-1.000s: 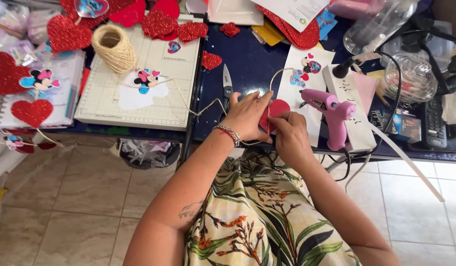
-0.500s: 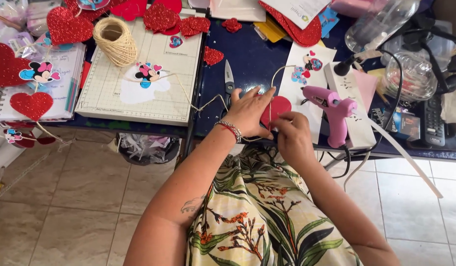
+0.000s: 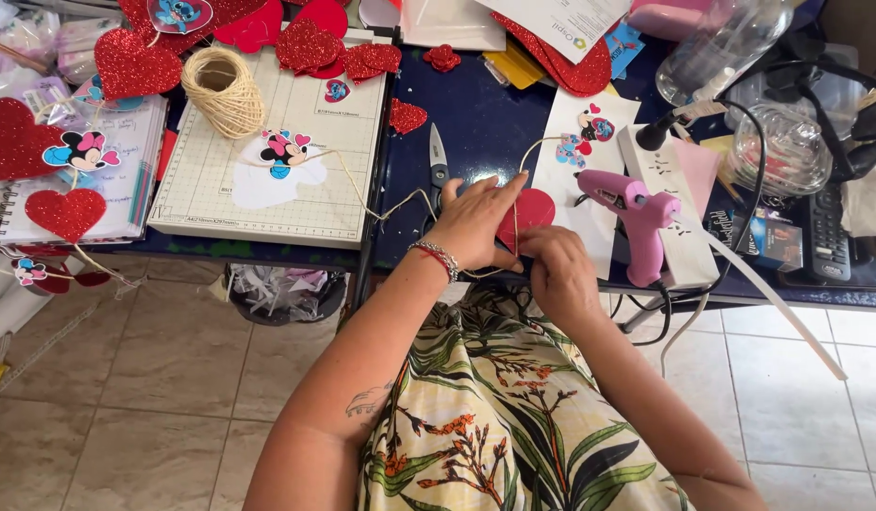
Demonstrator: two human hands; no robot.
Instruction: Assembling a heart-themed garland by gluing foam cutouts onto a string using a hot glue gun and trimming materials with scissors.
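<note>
Here the left hand [image 3: 476,225] lies flat with its fingers spread over the left edge of a red heart cutout [image 3: 528,210], pinning it to the blue tabletop [image 3: 476,114] near the front edge. The right hand [image 3: 561,270] is curled at the heart's lower side, its fingers pinched together on what looks like the strand of twine [image 3: 519,175] that runs up across the heart; the exact pinch is hidden behind the knuckles. From under the left hand the twine trails left over the table and the white cutting mat [image 3: 268,151] toward the twine spool [image 3: 223,92] standing on the mat's far corner.

Just right of the heart a pink glue gun [image 3: 637,220] rests on a white block, its nozzle pointing at the work. Scissors [image 3: 439,168] lie just beyond the left hand.

Judging by the layout, the work is well under way: glittered red hearts [image 3: 131,61] with cartoon figures stuck on them lie along the far left. This heart appears to be at the stage of getting its string fixed, and it shows no figure yet. Loose cartoon cutouts [image 3: 285,149] wait on the mat and on the paper beyond the heart.
</note>
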